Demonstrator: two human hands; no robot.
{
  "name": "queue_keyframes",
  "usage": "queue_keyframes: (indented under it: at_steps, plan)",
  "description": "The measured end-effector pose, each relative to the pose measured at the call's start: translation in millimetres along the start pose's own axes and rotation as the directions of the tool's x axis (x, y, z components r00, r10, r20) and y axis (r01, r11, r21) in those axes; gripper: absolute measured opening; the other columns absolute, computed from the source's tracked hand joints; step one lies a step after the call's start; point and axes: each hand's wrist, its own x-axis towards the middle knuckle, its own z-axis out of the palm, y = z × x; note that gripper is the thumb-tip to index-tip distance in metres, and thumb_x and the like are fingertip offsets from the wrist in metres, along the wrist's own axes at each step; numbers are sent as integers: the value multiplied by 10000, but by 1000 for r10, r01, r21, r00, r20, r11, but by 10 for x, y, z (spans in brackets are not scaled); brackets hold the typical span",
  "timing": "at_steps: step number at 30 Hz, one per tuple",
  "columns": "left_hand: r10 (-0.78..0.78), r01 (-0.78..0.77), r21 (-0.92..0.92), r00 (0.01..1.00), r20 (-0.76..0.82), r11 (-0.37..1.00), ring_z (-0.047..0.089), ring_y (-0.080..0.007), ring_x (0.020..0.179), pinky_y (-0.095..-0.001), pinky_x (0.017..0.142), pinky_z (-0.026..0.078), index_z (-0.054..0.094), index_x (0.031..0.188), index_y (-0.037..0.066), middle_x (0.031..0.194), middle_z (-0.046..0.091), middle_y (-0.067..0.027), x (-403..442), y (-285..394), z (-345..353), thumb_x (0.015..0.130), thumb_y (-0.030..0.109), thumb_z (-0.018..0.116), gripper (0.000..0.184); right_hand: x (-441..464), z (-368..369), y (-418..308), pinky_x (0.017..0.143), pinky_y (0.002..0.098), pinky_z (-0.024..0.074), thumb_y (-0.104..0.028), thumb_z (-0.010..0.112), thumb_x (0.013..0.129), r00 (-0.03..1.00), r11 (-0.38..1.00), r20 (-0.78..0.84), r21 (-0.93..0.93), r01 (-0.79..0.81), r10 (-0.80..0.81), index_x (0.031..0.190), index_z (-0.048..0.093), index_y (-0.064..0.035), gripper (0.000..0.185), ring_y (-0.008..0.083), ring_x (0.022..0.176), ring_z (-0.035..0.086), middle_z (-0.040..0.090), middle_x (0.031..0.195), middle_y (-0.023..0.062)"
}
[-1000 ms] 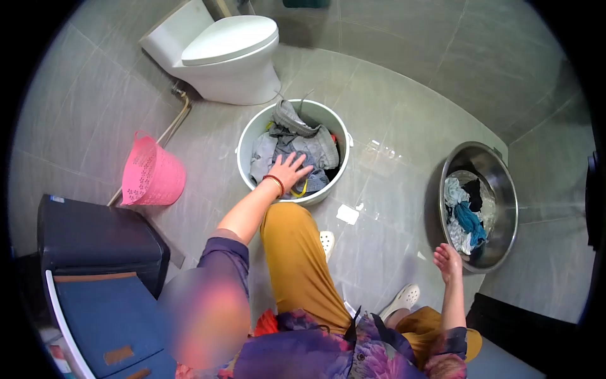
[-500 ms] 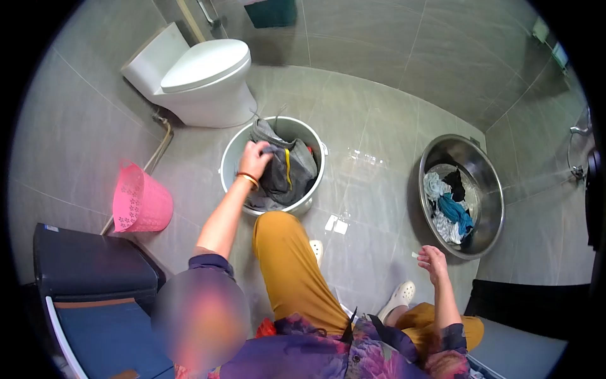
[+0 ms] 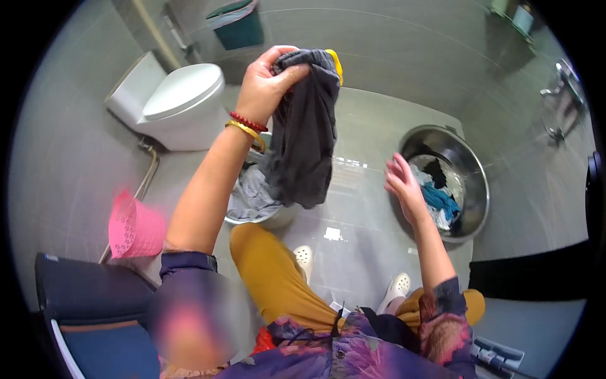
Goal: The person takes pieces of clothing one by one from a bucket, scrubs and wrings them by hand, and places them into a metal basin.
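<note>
My left hand (image 3: 266,85), with a red and a gold bracelet on the wrist, pinches the top of a dark grey garment (image 3: 306,132) with a yellow edge. The garment hangs over the right part of a light tub (image 3: 278,220), where grey clothes (image 3: 251,194) lie. My right hand (image 3: 404,183) is raised at the left rim of a steel basin (image 3: 478,221), its fingers stretched out and holding nothing. Inside the basin are teal cloth (image 3: 440,198), black cloth (image 3: 435,169) and pale cloth.
A white toilet (image 3: 189,114) stands at the upper left, with a dark green bin (image 3: 242,31) behind it. The pink basket (image 3: 139,230) is at the left, above a dark cabinet (image 3: 88,287). Metal shower fittings (image 3: 557,101) are on the right wall.
My left hand has lifted the dark grey garment up out of the tub. My right hand has moved up and left beside the basin. The view has shifted.
</note>
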Motion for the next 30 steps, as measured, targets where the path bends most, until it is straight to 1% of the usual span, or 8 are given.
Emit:
queue_keyframes:
  at_steps: [4,5,6,8,17,22,25,30]
  plan:
    - [32,-74,180,974,226,981,488,-45,733,-197,658,417,553,977,37,809,537,39,-246,-201,692,775,127,629,234,135,135,-555,988,372,309,-164,677,694,970,973,87,-11,231,-229,1391,107,-135,901,265,1240,298,277,1359,175]
    - [-37,12,91,959,280,996,493,-58,745,-207,671,416,555,969,33,816,539,25,-373,-250,915,770,133,630,235,119,137,-566,969,334,324,-134,684,680,964,962,121,170,214,-236,1387,126,-130,900,225,1176,373,364,1288,143]
    - [-104,107,10,934,343,994,498,-70,757,-216,683,415,558,961,29,823,540,12,-506,-311,1111,765,140,631,236,138,134,-503,941,286,338,-91,659,678,963,968,105,-14,250,-247,1377,157,-118,861,184,1090,438,436,1197,100]
    - [-7,-83,230,930,366,970,507,-105,789,-242,710,412,560,948,18,838,545,-26,-680,-526,1382,756,156,637,249,12,1,-256,895,255,368,-2,578,644,977,968,61,163,190,-203,1281,355,-32,675,149,1016,482,497,1108,67]
    - [-448,592,-141,725,523,793,515,-111,866,-241,752,428,395,1247,86,923,541,-30,-1160,-1607,1446,757,227,672,580,-315,-441,260,819,294,456,57,442,715,972,784,-233,607,130,19,1022,537,16,324,177,879,575,593,935,83]
    - [-311,231,211,756,576,950,359,-261,1209,-410,951,357,256,1356,207,1328,337,-113,-1148,-1608,1623,743,213,666,737,-349,-755,-158,879,349,417,-89,433,830,986,577,-166,806,134,3,992,531,1,210,222,924,547,573,945,116]
    - [-294,287,116,718,631,951,401,-265,1164,-378,966,356,280,1342,148,1310,370,-124,-1117,-1558,1876,658,267,731,828,-435,-800,-283,907,381,383,-174,402,872,996,493,25,870,23,-90,979,535,-6,240,235,955,516,559,974,126]
    - [-157,112,111,760,630,987,507,-234,1013,-318,907,386,564,1064,35,1061,528,-102,-1247,-1605,2031,693,96,644,384,-407,-912,37,926,398,389,-158,391,865,992,483,1,874,61,-126,1048,550,-23,277,242,1007,534,579,1041,132]
